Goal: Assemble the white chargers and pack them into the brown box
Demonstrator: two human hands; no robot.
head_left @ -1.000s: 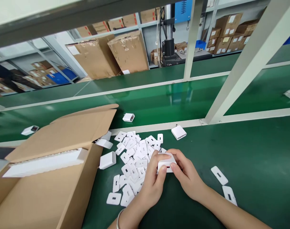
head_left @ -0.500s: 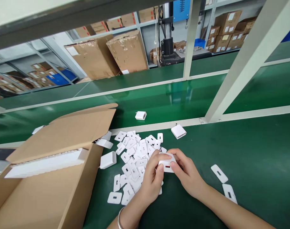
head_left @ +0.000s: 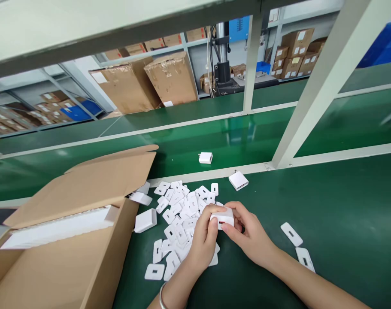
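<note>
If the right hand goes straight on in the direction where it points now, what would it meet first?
The right hand would first meet the white block it holds, then the left hand across from it. Beyond seems to lie the pile of flat white pieces, though depth is unclear.

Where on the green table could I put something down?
The green table is bare to the right of the two loose white plates, and between them and the right hand. A smaller bare patch lies between the two forearms. It's crowded between the open cardboard box and the left hand, where a pile of white plates lies.
</note>
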